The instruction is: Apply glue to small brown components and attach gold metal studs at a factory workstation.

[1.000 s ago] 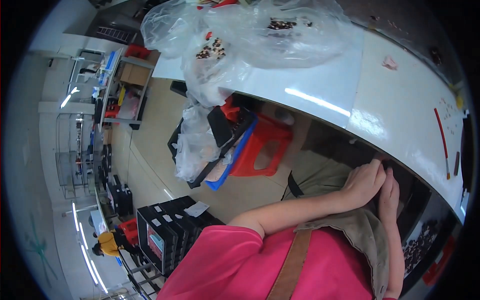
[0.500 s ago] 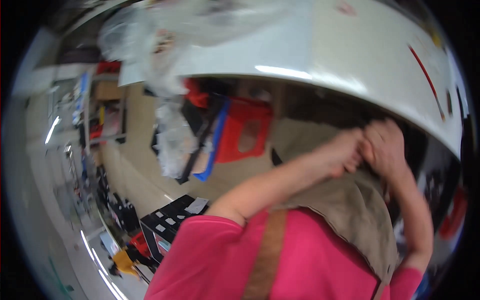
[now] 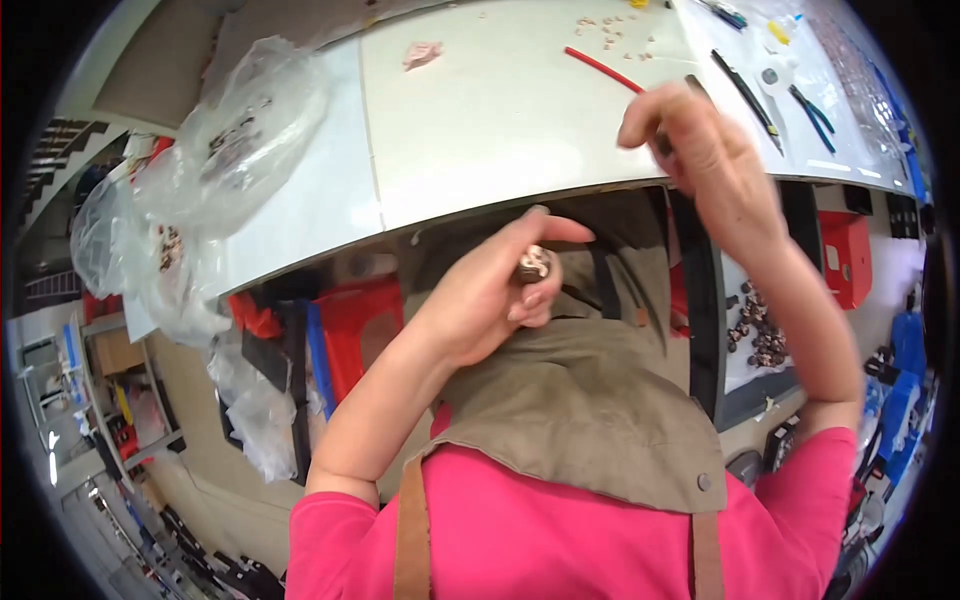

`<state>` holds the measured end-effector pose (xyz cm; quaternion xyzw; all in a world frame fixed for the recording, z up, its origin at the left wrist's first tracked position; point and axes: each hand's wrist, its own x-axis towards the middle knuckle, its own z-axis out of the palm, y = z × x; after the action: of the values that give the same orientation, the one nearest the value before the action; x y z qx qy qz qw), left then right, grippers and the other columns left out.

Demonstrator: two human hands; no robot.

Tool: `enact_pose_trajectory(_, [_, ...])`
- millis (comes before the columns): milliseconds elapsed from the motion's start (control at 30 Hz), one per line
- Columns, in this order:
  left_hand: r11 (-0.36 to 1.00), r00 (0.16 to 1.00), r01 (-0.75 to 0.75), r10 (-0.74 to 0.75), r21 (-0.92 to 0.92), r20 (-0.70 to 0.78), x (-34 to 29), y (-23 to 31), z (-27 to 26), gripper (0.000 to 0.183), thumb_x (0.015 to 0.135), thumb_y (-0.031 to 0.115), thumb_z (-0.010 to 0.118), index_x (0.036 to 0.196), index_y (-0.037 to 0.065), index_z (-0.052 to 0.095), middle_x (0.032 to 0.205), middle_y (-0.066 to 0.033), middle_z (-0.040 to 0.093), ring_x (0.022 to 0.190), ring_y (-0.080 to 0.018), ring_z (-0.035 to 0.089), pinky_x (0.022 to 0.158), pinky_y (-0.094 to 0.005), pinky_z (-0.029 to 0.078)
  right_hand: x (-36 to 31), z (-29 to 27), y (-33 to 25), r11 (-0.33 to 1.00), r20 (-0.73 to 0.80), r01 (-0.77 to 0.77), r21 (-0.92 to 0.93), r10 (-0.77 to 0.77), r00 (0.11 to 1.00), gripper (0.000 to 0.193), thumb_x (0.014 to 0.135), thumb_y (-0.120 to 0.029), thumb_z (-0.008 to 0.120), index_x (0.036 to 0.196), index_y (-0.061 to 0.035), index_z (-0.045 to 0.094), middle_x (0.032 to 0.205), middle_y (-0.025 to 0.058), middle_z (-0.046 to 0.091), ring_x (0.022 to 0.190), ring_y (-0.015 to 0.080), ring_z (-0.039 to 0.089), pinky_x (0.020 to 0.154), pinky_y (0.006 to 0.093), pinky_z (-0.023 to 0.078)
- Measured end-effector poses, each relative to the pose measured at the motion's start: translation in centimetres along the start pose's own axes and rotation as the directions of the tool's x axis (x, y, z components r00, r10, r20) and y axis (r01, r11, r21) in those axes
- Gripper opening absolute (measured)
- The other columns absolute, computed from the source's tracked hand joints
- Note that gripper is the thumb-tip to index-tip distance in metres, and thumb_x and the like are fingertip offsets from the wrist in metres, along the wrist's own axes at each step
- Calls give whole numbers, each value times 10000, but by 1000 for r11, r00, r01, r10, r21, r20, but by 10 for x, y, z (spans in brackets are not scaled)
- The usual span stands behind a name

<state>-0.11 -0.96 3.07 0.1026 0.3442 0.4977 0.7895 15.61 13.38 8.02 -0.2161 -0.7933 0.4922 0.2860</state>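
Note:
My left hand (image 3: 495, 285) is closed around a small carved piece (image 3: 535, 263), dark brown with a cream patterned top, held over my brown apron (image 3: 600, 370). Its index finger and thumb reach past the piece. Farther right, my right hand (image 3: 710, 165) is raised over the table's near edge, blurred by motion, with its fingers curled in. Something small and dark seems to lie between those fingers, too unclear to name. Just beyond them a red-handled brush (image 3: 600, 68) lies on the white table (image 3: 480, 130); the hand covers its lower end.
Pliers (image 3: 812, 118), a black pen-like tool (image 3: 745, 95) and scattered small pale pieces (image 3: 615, 35) lie on the table. Clear plastic bags (image 3: 240, 140) hang over its left part. Below right, an open drawer (image 3: 745, 390) holds several small brown pieces (image 3: 757, 330). Red bins sit under the tabletop.
My hands were together at the right and have parted. The left now shows the carved piece; the right has risen over the table. My view has turned toward the table.

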Motion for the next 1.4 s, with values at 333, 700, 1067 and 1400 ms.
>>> enact_pose_trajectory(333, [990,991,-136,137,-40,3,17,-18,-5,397,1022,344,298,1034,32,542,642,-8,449,514,-70,339,517,-226,306,-82,56,37,594,141,-506,625,552,822,386,995,-367,403,1135,-23,508,768,-5,419,657,82,360,622,222,330])
enact_pose_trajectory(700, [971,967,-237,240,40,-80,12,-20,-6,345,996,300,408,1205,43,502,1061,-78,563,778,-87,498,715,-257,441,-86,54,37,364,165,-436,823,580,798,273,961,-277,516,1116,-54,542,937,21,528,745,89,418,709,235,366])
enact_pose_trajectory(1067, [968,971,-239,237,-79,-41,13,-21,-15,369,964,159,445,1305,19,446,1187,-81,531,928,-106,537,868,-263,429,-83,57,41,337,175,-459,822,617,767,286,912,-183,590,1155,-41,544,1080,58,577,865,96,524,786,236,416])
enact_pose_trajectory(1400, [902,919,-372,391,218,-50,17,-24,-12,391,904,-4,545,1283,5,450,1170,-88,564,1088,-128,525,959,-273,424,-74,52,48,352,211,-496,794,605,768,355,912,-170,586,1228,-32,502,1120,89,608,887,120,585,781,238,451])
